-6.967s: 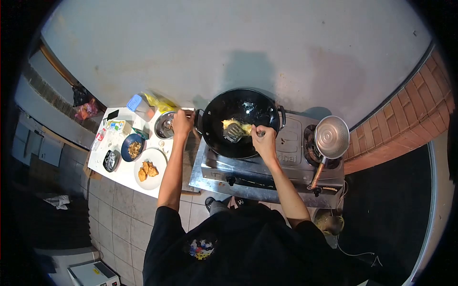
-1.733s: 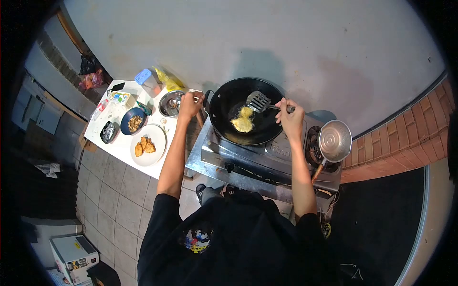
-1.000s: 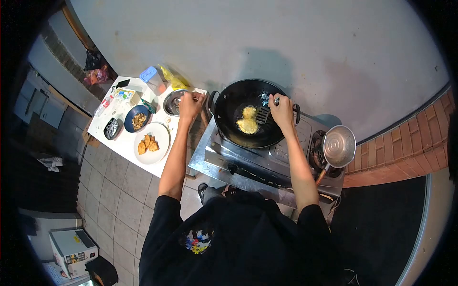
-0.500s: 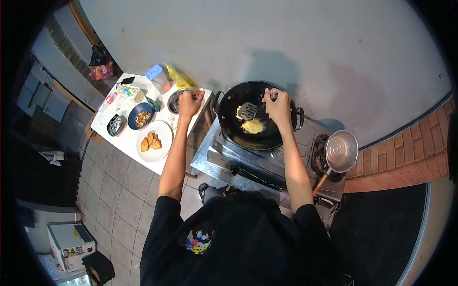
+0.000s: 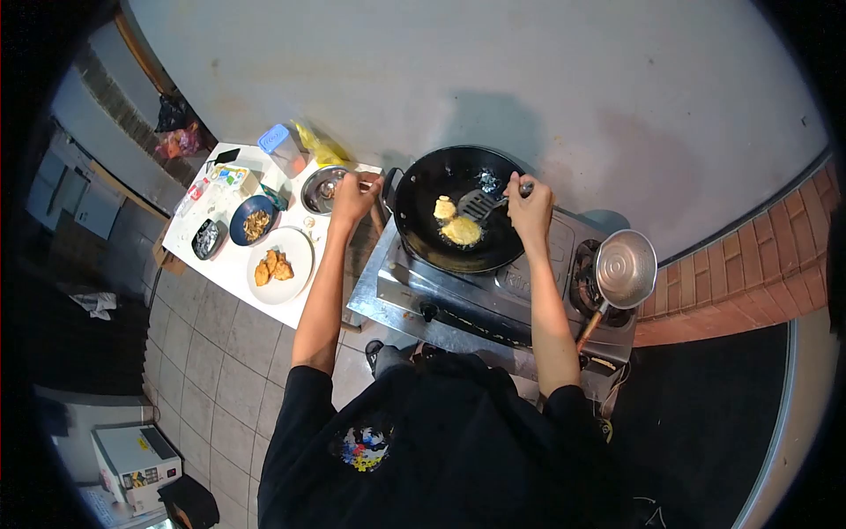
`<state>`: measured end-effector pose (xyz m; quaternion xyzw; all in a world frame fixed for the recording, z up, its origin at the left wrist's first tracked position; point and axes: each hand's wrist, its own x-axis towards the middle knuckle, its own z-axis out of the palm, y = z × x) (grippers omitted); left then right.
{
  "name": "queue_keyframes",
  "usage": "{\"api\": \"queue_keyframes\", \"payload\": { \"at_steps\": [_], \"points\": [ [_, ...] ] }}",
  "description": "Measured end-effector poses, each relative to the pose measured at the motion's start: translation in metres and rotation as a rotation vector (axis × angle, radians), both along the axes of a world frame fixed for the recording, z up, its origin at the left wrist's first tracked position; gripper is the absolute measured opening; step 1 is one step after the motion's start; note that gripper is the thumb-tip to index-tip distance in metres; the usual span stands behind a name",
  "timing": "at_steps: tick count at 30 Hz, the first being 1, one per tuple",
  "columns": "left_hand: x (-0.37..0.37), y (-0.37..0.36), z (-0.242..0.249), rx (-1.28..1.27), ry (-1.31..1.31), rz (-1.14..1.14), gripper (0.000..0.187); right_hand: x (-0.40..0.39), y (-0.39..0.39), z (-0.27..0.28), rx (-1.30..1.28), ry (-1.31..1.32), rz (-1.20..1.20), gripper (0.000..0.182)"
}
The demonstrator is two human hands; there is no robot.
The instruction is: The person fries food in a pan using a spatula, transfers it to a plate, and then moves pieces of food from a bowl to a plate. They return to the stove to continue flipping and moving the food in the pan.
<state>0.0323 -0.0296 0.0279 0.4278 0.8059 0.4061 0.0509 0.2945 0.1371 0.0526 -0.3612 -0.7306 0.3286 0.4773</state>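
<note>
My right hand (image 5: 530, 207) is closed around the handle of a slotted spatula (image 5: 477, 205), whose blade is low inside a black wok (image 5: 480, 257). Two golden battered pieces lie in the wok, a larger piece (image 5: 461, 232) beside the blade and a smaller piece (image 5: 444, 208) behind it. My left hand (image 5: 354, 198) has its fingers pinched together close to the wok's left handle (image 5: 390, 187). Whether anything is in those fingers, I cannot make out. Just left of that hand is a metal bowl (image 5: 319, 190) with some bits in it.
The wok sits on a metal gas stove (image 5: 520, 304); a saucepan (image 5: 627, 269) occupies the right burner. On the white table (image 5: 231, 271) are a plate (image 5: 301, 251) of fried pieces, a blue bowl (image 5: 240, 231), a black tray (image 5: 207, 240) and a blue-lidded container (image 5: 280, 150).
My right hand has drawn the spatula right and slightly down, uncovering the smaller battered piece. My left hand has come a little nearer the wok's handle, fingers still pinched.
</note>
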Motion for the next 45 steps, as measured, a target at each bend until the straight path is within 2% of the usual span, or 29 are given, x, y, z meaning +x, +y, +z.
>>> {"api": "queue_keyframes", "payload": {
  "at_steps": [2,6,8,19,30,37,40,42,45],
  "points": [
    [0.003,0.006,-0.002,-0.009,-0.003,-0.004,0.029,0.001,-0.011,0.003,-0.091,-0.027,0.030,0.030],
    [0.006,0.008,-0.005,-0.037,0.019,0.000,0.032,-0.004,-0.012,-0.005,0.022,-0.018,0.075,0.030],
    [0.005,0.007,-0.004,-0.049,0.012,-0.001,0.033,-0.006,-0.012,-0.002,0.125,-0.088,0.000,0.031],
    [-0.005,0.002,-0.010,-0.043,0.017,0.007,0.033,-0.021,-0.006,-0.002,0.154,-0.156,0.105,0.031],
    [-0.016,0.000,-0.017,-0.024,0.013,0.003,0.032,-0.025,-0.018,0.019,0.064,-0.073,0.190,0.037],
    [-0.015,0.001,-0.014,-0.027,0.014,0.011,0.032,-0.032,-0.017,0.021,0.017,-0.077,0.144,0.037],
    [-0.010,0.001,-0.009,-0.034,-0.007,0.006,0.032,-0.037,-0.017,0.023,0.014,0.016,0.116,0.037],
    [-0.006,0.001,-0.004,-0.041,-0.008,0.003,0.032,-0.040,-0.018,0.023,-0.099,0.085,0.123,0.037],
    [-0.003,0.004,-0.004,-0.050,0.000,-0.009,0.031,-0.042,-0.018,0.022,-0.123,0.060,0.151,0.038]
  ]
}}
